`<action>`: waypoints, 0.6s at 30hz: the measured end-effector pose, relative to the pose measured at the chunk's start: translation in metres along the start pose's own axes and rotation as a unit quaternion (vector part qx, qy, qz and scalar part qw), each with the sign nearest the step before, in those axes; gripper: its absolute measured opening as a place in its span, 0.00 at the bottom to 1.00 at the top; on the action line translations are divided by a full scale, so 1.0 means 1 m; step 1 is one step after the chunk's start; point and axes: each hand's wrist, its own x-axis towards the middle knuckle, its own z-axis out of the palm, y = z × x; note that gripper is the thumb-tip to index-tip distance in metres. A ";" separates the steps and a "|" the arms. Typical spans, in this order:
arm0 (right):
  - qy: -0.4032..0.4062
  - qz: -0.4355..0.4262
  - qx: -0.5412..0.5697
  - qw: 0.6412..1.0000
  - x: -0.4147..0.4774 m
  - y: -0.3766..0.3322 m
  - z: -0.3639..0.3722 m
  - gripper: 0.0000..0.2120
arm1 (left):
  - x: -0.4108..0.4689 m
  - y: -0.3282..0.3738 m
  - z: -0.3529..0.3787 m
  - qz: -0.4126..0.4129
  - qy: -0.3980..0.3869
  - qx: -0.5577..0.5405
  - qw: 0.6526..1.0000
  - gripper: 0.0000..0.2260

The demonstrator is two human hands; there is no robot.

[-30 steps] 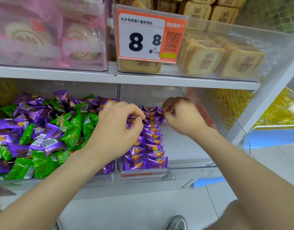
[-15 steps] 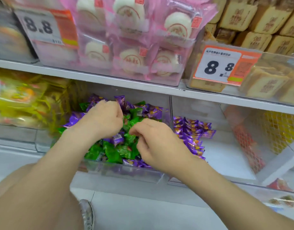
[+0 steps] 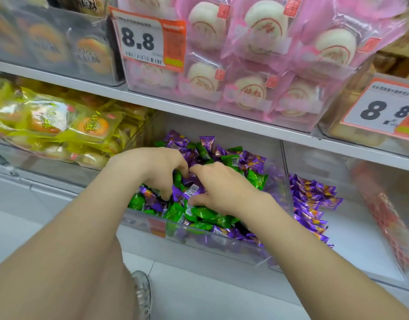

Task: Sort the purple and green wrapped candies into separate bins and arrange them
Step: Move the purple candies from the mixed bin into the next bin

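A clear mixed bin (image 3: 222, 242) on the lower shelf holds a loose pile of green candies (image 3: 205, 213) and purple candies (image 3: 252, 161). Both hands are down in this pile, close together. My left hand (image 3: 157, 168) curls its fingers and thumb round a purple candy (image 3: 177, 192). My right hand (image 3: 222, 189) pinches another purple candy with a white barcode (image 3: 192, 191) between forefinger and thumb. To the right, a second clear bin (image 3: 351, 229) holds only purple candies in overlapping rows (image 3: 312, 204) along its left side.
Yellow snack packs (image 3: 60, 125) fill the bin to the left. The upper shelf edge (image 3: 198, 112) hangs just above the candies, carrying pink-wrapped buns (image 3: 256, 65) and price tags (image 3: 150, 40). A red mesh pack (image 3: 388, 225) lies at the far right. My shoe (image 3: 141, 294) stands on the floor below.
Both hands left the purple-only bin and moved left into the mixed bin. In the last half second they drew together and curled round purple candies.
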 end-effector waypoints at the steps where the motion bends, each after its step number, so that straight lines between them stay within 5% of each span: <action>1: -0.006 0.001 0.006 1.000 0.000 0.000 -0.002 0.33 | 0.000 -0.002 0.001 0.010 0.004 -0.006 1.000 0.30; 8: 0.006 0.010 -0.049 0.999 -0.014 0.007 -0.011 0.17 | 0.010 -0.018 0.016 0.092 0.092 -0.047 0.990 0.13; 11: 0.015 0.030 -0.057 0.998 -0.027 0.015 -0.009 0.13 | 0.009 -0.013 0.015 0.093 0.210 -0.077 0.970 0.20; 14: 0.094 0.054 0.041 0.993 -0.044 0.025 -0.013 0.15 | -0.005 0.010 0.010 0.078 0.266 -0.150 0.949 0.20; 18: 0.232 0.103 0.239 0.937 -0.071 0.031 -0.027 0.13 | -0.014 0.040 0.017 0.066 0.192 -0.360 0.911 0.11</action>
